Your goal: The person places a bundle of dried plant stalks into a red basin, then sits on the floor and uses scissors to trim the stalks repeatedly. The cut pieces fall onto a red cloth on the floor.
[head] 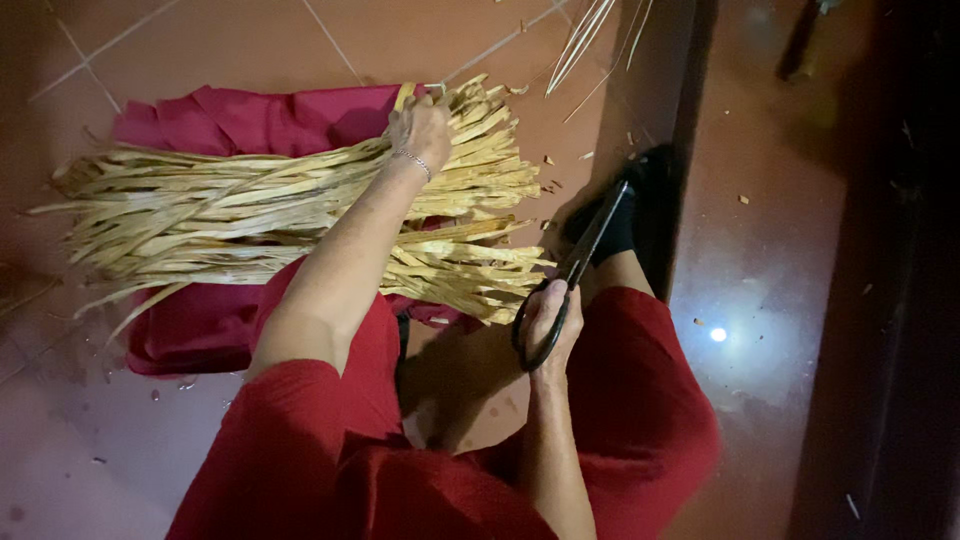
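Note:
A thick bundle of dried yellowish leaf strips [220, 215] lies across a dark red cloth [250, 120] on the tiled floor. My left hand [420, 130], with a thin bracelet on the wrist, reaches forward and grips some strips at the far right end of the bundle. My right hand [550, 320] rests near my knee and holds a pair of large black scissors [580, 255], blades pointing away and up to the right. I wear red clothes, and my knees frame the lower part of the view.
Small leaf scraps [550, 175] litter the reddish floor tiles right of the bundle. A few loose strips [590, 35] lie at the top. A dark step or edge [690, 120] runs down the right side, with a glossy floor beyond it.

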